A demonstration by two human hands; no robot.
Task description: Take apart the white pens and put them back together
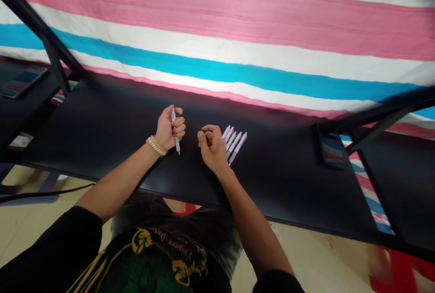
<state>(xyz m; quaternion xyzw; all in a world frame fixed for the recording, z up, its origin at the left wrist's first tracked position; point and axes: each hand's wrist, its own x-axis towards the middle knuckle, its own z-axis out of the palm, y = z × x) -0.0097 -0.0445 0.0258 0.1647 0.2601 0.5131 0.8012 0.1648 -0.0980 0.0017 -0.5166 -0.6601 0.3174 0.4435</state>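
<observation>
My left hand (172,129) is closed around a white and grey pen (177,143), held upright along the palm above the black table. The pen's pointed end faces toward me, and the thumb lies near its far end. A beaded bracelet (156,146) circles the left wrist. My right hand (214,148) is loosely curled, with a gap between thumb and forefinger and no object visible in it. Right beside it, several similar pens (235,144) lie side by side in a slanted row on the table. The right hand partly covers the nearest of these.
The black table (282,170) has a dark phone-like slab (332,150) near its right end. Black metal bars (54,57) rise at the left, others at the right (374,125). A striped cloth (238,26) hangs behind. Another flat device (23,81) lies at far left.
</observation>
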